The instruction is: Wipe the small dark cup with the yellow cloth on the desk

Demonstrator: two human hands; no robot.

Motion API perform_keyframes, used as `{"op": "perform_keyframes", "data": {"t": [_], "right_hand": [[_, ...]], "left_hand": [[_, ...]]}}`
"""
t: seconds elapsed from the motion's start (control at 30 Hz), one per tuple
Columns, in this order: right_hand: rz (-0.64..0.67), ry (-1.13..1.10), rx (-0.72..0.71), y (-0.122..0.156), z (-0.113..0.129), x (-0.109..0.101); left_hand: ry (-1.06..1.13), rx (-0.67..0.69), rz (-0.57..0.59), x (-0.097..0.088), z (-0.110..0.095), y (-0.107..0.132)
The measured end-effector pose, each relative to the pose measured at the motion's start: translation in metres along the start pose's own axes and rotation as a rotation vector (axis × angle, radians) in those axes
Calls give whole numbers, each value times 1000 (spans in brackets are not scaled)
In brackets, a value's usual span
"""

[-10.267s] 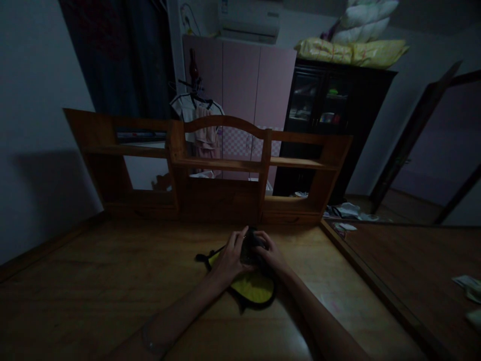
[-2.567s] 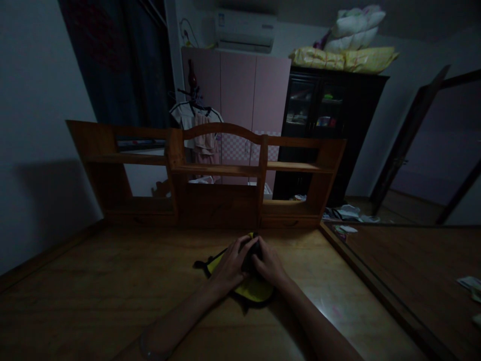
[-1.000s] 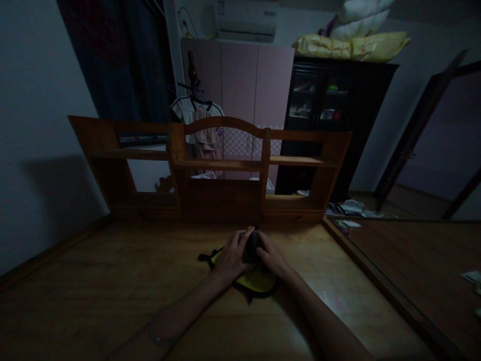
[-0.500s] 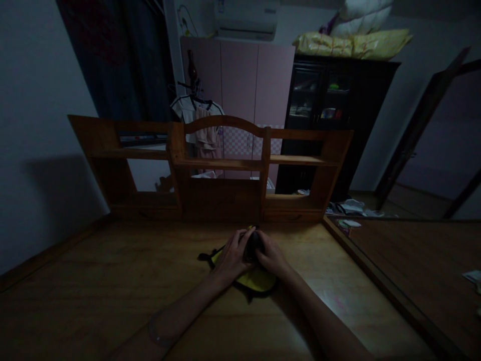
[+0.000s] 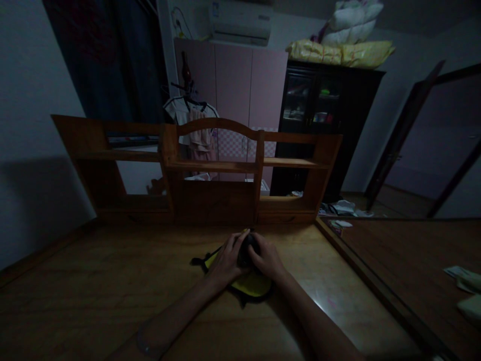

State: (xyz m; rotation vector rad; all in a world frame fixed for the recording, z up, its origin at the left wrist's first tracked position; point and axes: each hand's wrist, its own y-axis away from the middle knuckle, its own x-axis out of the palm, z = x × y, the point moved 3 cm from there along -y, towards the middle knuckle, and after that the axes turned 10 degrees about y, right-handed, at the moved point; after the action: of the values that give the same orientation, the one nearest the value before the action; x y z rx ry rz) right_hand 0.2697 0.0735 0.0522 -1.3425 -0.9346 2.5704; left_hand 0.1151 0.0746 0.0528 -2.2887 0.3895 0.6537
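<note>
A yellow cloth item with black trim (image 5: 252,285) lies flat on the wooden desk (image 5: 112,286). Both hands rest on its far end. My left hand (image 5: 225,259) and my right hand (image 5: 267,259) are curled together around a small dark part (image 5: 246,252) of the item, fingers pinched on it. The room is dim and I cannot make out what the dark part is. A black strap end (image 5: 198,261) sticks out to the left of the cloth.
A wooden shelf unit (image 5: 210,165) stands along the desk's back edge. Behind it are a pink wardrobe (image 5: 240,100), hanging clothes (image 5: 193,125) and a dark cabinet (image 5: 323,115). Papers (image 5: 464,278) lie on the floor at right.
The hands stay pinched on the dark part with only small finger shifts. The view has shifted slightly, so everything sits a little further left.
</note>
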Motion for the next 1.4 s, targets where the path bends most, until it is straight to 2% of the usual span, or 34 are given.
{"op": "perform_keyframes", "data": {"t": [0.27,0.5,0.8,0.97,1.07,1.27,1.4], "right_hand": [[0,-145,28,0,-3,-4],[31,-93,13,0,-1,-3],[-3,-73,-18,0,-1,-2],[-3,-61,-20,-2,-1,-2],[-14,-82,-12,-2,0,-3],[-49,-338,137,-6,0,-8],[-89,-512,297,-10,-11,-10]], "left_hand": [[-4,-17,-2,2,5,1],[7,-2,-42,4,10,-1],[68,-37,-88,4,14,0],[135,-7,4,1,7,-1],[141,-18,-17,1,7,0],[100,-58,-115,4,15,-2],[112,-18,-179,-2,11,-3]]}}
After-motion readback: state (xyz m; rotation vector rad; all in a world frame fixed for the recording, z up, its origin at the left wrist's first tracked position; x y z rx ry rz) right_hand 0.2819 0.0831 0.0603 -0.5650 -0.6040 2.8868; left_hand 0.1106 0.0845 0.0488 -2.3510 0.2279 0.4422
